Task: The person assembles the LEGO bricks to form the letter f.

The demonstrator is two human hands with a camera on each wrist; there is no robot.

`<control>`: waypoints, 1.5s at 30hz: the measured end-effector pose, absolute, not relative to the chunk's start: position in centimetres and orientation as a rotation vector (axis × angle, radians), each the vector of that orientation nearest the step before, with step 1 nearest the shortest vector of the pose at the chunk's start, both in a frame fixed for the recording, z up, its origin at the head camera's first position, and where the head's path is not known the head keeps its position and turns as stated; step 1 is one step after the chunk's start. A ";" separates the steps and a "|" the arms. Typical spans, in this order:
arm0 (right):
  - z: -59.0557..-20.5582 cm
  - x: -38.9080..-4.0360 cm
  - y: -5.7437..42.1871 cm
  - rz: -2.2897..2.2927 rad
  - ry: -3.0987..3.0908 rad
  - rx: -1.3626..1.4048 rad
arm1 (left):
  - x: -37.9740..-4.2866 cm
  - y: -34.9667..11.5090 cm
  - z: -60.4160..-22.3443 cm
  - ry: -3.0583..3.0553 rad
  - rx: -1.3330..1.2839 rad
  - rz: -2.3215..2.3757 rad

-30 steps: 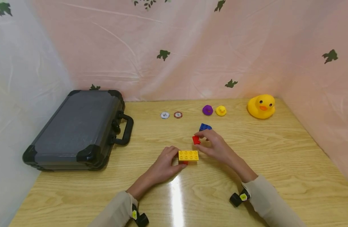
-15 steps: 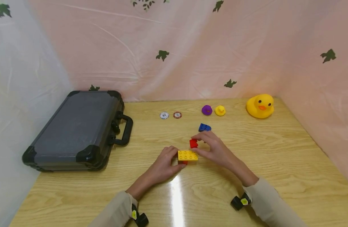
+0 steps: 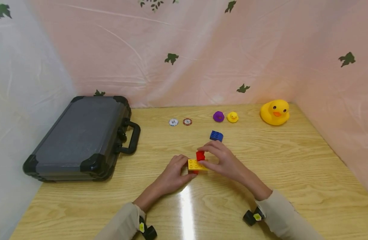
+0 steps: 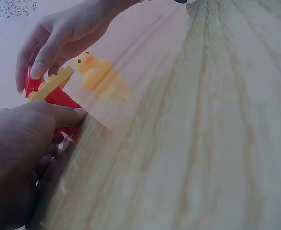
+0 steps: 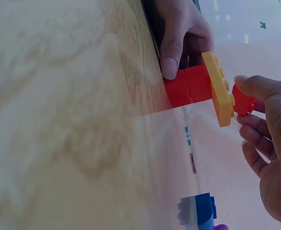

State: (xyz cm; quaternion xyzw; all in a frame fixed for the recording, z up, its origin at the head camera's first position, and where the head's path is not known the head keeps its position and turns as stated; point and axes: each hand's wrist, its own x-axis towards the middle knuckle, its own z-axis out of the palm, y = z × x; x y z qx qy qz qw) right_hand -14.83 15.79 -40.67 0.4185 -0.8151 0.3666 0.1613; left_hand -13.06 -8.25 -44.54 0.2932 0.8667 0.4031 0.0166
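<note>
Red, probably light, stiff and best held by its sides, a block (image 3: pixel 200 155) is being pinched mid-frame by the right hand (image 3: pixel 222 157), the left hand (image 3: pixel 171 175) gripping a stack (image 5: pixel 198 84).

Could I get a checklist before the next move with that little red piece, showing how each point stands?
1. Left hand steadying the lower red bricks: ok, thumb and fingers grip them.
2. Right hand holding the small red piece: ok, pinched.
3. Yellow brick supported end to end: not ok, one end overhangs the lower red bricks.
4. Small red piece seated on the yellow brick: cannot tell, contact is unclear.
5. Blue brick out of the way: ok, it lies beyond the right hand.
</note>
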 end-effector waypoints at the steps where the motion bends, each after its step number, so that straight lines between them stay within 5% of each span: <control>1: -40.7 -14.8 15.7 1.047 -2.327 1.201 | -13.1 -8.2 -44.6 2.694 0.911 1.253; 45: -40.8 -13.7 14.9 1.116 -2.433 1.209 | -13.1 -8.2 -44.5 2.723 0.916 1.227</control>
